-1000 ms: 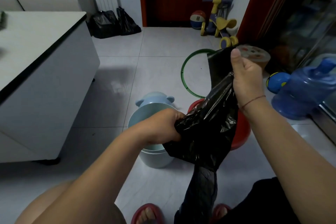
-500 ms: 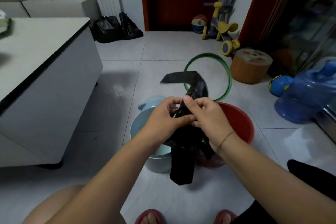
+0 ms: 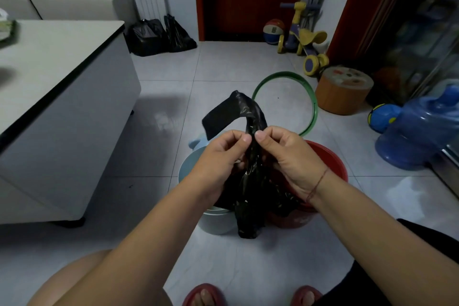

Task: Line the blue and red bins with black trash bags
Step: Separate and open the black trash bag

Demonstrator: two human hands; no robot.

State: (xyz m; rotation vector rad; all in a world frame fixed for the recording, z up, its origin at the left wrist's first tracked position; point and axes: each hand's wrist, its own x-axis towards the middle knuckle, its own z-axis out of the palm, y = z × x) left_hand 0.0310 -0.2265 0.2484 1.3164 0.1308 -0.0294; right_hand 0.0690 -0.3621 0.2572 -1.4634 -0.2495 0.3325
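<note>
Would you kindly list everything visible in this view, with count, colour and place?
trash bag: 1, black, pinched in both hands above the bins
blue bin: 1, pale blue, floor, left of red bin
red bin: 1, red, floor centre
full bags: 2, black, far wall by door
hoop: 1, green, floor behind bins
stool: 1, orange, right of hoop
water jug: 1, blue, right floor
ride-on toy: 1, yellow and purple, by door
balls: 2, one by toy, one blue by jug
counter: 1, white, left
left hand: 1, on bag
right hand: 1, on bag
</note>
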